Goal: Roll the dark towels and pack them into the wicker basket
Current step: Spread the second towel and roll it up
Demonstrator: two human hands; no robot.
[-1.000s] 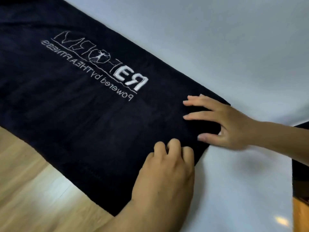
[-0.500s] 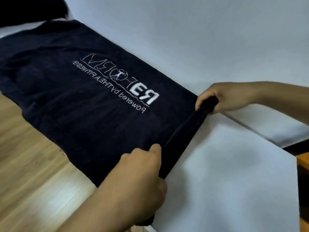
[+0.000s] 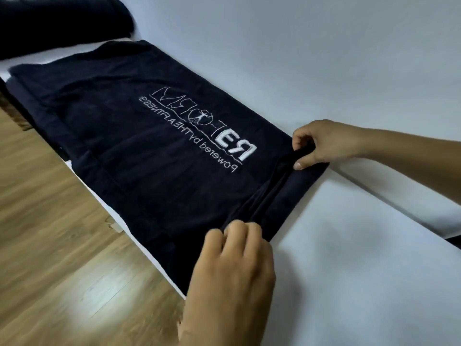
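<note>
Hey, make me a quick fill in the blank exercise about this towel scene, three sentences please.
The dark towel lies spread on a surface whose colour is ____.
The floor beside it is made of ____.
The left hand and right hand together make ____ hands gripping the towel's near end.
Missing words: white; wood; two.

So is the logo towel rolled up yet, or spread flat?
Barely started: the towel lies mostly flat, logo showing; only its near end is curled over, gripped by the left hand and right hand.
</note>
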